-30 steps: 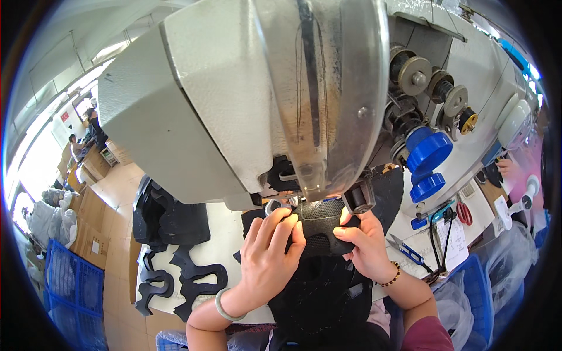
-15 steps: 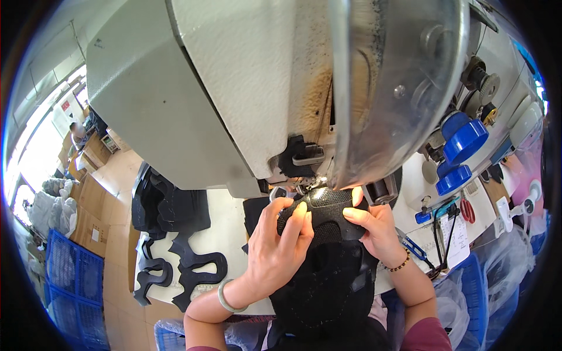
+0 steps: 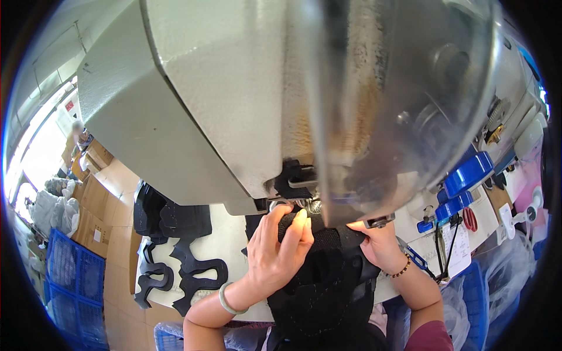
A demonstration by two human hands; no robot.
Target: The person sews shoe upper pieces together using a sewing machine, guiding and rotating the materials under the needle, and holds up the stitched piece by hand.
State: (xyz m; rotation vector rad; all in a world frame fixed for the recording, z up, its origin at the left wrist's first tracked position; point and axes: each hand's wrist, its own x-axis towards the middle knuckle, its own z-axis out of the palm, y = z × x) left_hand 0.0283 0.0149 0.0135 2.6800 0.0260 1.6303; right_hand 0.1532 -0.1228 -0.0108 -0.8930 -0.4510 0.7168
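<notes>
A black shoe upper (image 3: 322,286) with mesh and stitched lines lies under the head of a grey-white sewing machine (image 3: 211,99), its near part hanging toward my lap. With bent fingers drawn together, my left hand (image 3: 276,251) presses and grips its left edge close to the needle area. At its right edge my right hand (image 3: 379,245) pinches the material, thumb on top; some fingertips are hidden under the fabric and the machine. A clear plastic shield (image 3: 410,111) covers the front of the machine and blurs what lies behind it.
Left on the white table are a stack of black cut pieces (image 3: 184,219) and curved black pieces (image 3: 202,272). To the right are blue knobs (image 3: 468,174), red-handled scissors (image 3: 469,219) and a blue cutter (image 3: 418,257). Blue crates (image 3: 73,269) stand on the floor; a person (image 3: 79,131) is far left.
The machine head and shield appear larger and lower as my view shifts. My right fingers have slid down the upper's right edge; my left hand stays nearly in place.
</notes>
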